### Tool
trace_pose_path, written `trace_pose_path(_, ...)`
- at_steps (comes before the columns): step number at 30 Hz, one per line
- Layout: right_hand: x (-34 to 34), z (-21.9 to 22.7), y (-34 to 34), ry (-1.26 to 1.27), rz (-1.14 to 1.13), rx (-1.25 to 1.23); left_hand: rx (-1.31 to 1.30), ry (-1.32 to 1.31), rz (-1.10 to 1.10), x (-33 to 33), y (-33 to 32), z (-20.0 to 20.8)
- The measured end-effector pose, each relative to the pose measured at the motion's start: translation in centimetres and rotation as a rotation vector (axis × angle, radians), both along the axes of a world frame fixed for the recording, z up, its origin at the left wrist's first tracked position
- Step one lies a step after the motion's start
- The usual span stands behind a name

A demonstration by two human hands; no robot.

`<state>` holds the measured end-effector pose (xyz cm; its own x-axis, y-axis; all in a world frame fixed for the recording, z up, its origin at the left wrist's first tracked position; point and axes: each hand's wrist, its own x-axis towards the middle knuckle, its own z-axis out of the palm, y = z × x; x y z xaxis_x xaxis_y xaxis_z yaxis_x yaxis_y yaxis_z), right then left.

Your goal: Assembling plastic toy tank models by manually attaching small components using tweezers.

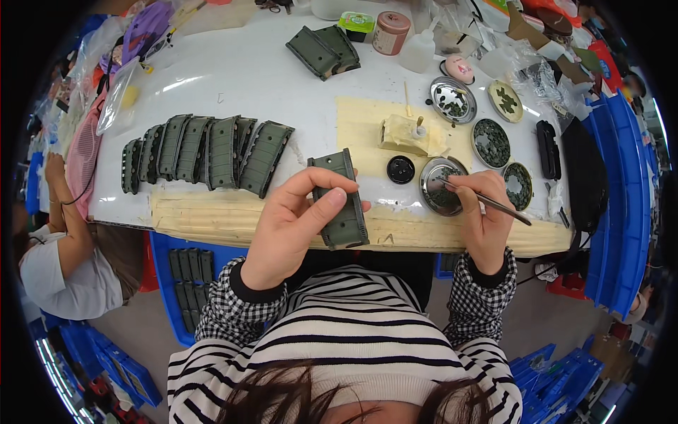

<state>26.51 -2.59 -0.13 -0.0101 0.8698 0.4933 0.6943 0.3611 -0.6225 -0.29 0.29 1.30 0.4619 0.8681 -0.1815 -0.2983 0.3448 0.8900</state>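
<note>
My left hand (286, 222) grips a dark green, slightly curved plastic panel (346, 225) with ridged ends, tilted upright above the table's front edge. Thumb and fingers close on its left side and back. My right hand (487, 222) pinches a pair of tweezers (507, 206), whose tips reach into a round metal dish (425, 185) of small dark bits. Whether the tips hold a bit is too small to tell. Left of that dish stands a small round black container (400, 169). Several similar green panels (224, 152) lean in a row at the left.
Other round dishes (490, 143) of dark pieces lie at the right, near a tape-wrapped block (404, 136). More green panels (314, 53) lie farther back, beside a pink tin (391, 33) and a squeeze bottle (418, 51). Below the table, a blue crate (164, 283) holds panels. Another person (70, 265) sits left.
</note>
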Motion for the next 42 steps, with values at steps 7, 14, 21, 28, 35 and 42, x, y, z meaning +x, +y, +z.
trace_pose_path(7,-3.9,3.8,-0.2,-0.006,0.309,0.164,-0.040,-0.001,-0.194,2.2,0.1,-1.2)
trace_pose_path(14,-4.9,4.0,0.6,-0.120,0.402,0.180,-0.131,-0.123,-0.129,2.4,-0.1,-1.9)
trace_pose_path(21,-5.8,2.4,-1.0,0.587,0.344,-0.084,-0.214,-0.282,-0.127,2.7,-0.1,-1.6)
trace_pose_path(28,-6.4,1.9,-1.1,0.618,0.307,-0.124,-0.174,-0.288,-0.089,2.7,-0.2,-2.3)
trace_pose_path(35,-6.6,2.0,-1.0,0.591,0.304,-0.095,-0.194,-0.293,-0.105,2.6,-0.3,-2.5)
trace_pose_path(42,-6.8,1.8,-1.1,0.506,0.272,-0.055,-0.218,-0.281,-0.118,2.5,-0.4,-2.1)
